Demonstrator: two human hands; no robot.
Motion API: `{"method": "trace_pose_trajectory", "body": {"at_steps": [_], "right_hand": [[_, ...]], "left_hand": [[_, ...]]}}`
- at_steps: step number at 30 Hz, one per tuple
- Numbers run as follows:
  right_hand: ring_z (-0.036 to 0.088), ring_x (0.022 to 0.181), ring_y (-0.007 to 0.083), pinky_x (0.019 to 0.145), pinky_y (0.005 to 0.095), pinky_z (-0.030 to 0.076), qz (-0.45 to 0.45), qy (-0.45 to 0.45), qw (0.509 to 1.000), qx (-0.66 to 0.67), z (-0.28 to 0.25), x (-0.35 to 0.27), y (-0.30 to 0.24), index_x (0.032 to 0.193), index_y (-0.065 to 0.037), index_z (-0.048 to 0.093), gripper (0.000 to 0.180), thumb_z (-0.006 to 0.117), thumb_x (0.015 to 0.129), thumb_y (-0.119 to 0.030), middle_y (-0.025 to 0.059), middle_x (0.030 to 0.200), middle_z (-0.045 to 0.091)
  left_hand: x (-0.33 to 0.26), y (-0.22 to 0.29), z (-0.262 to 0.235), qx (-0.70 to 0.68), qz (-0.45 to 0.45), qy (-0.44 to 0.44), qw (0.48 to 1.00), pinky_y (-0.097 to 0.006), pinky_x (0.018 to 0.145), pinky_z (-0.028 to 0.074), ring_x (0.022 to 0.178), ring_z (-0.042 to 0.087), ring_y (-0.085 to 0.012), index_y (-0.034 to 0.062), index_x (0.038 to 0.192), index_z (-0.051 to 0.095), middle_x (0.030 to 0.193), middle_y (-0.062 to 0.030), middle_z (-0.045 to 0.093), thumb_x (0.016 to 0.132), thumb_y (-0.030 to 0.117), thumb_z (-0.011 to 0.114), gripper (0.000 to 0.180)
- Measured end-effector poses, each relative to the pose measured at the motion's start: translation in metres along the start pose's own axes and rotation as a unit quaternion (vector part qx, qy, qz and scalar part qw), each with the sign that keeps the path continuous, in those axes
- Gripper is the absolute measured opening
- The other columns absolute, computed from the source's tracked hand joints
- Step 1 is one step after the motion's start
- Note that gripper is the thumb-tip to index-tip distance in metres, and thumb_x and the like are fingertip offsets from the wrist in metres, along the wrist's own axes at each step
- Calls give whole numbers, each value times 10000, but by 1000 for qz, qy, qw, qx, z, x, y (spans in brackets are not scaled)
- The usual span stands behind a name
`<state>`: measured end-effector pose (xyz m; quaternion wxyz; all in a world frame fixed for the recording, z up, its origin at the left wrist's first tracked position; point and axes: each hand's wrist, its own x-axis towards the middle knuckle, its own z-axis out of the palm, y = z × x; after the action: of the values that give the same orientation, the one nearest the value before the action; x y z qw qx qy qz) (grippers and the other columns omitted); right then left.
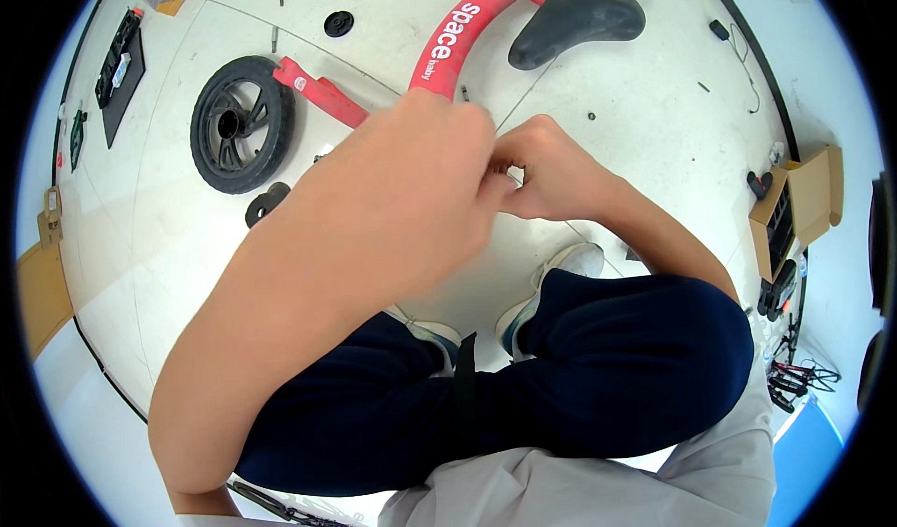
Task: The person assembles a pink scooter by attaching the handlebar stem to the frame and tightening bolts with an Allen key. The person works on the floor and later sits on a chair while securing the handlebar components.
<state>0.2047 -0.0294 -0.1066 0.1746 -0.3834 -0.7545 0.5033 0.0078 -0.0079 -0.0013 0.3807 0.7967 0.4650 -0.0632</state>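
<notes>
My left hand (420, 177) and my right hand (547, 170) meet in front of me, above the floor and my shoes. The left is closed, its back toward me, hiding most of its fingers. My right hand is curled in a pinch against the left fingertips; anything between them is too hidden to name. Beyond the hands lies a red children's bike frame (453, 36) with a black saddle (579, 24). A red fork arm (327, 97) runs from a black wheel (243, 125) and passes behind my left hand.
A round black disc (339, 24) and a small nut (591, 116) lie on the pale tiled floor. Near my left forearm sits a black part with a hole (267, 204). An opened cardboard box (775, 223) stands at the right; a black tool case (120, 74) lies far left.
</notes>
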Motion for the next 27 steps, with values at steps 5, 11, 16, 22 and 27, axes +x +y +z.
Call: {"method": "trace_pose_trajectory", "body": {"at_steps": [5, 11, 16, 22, 27], "right_hand": [[726, 665, 251, 655, 326, 578, 4, 22, 999, 25, 6, -1, 8, 830, 15, 709, 220, 843, 781, -152, 122, 725, 728], [673, 622, 227, 645, 309, 546, 23, 78, 990, 115, 15, -2, 5, 917, 13, 732, 233, 835, 783, -148, 126, 714, 710], [686, 653, 196, 670, 293, 547, -6, 19, 996, 84, 0, -6, 4, 950, 39, 742, 206, 802, 829, -117, 143, 777, 745], [737, 691, 236, 687, 306, 564, 72, 9, 995, 61, -9, -10, -2, 1036, 9, 782, 202, 777, 869, -104, 179, 845, 765], [755, 713, 216, 738, 308, 589, 46, 20, 999, 20, -3, -13, 0, 1011, 25, 777, 194, 780, 870, -109, 145, 831, 777]], "left_hand": [[6, -6, 5, 24, 26, 18, 999, -423, 686, 518, 719, 661, -370, -50, 891, 695, 726, -191, 663, 849, 52, 709, 111], [7, -3, 2, 151, 167, -17, 974, -427, 730, 548, 800, 681, -347, -37, 870, 695, 827, -160, 685, 816, -10, 706, 61], [10, -3, 8, 186, 280, 9, 942, -417, 754, 563, 845, 678, -327, -23, 867, 699, 869, -124, 676, 789, 12, 753, 101], [15, 8, -1, 44, 88, 16, 995, -427, 756, 538, 819, 663, -336, -37, 858, 688, 793, -157, 660, 804, 41, 749, 112], [17, -3, 6, 102, 131, 19, 986, -434, 779, 530, 803, 654, -356, -38, 813, 679, 804, -177, 669, 818, 1, 717, 54]]}}
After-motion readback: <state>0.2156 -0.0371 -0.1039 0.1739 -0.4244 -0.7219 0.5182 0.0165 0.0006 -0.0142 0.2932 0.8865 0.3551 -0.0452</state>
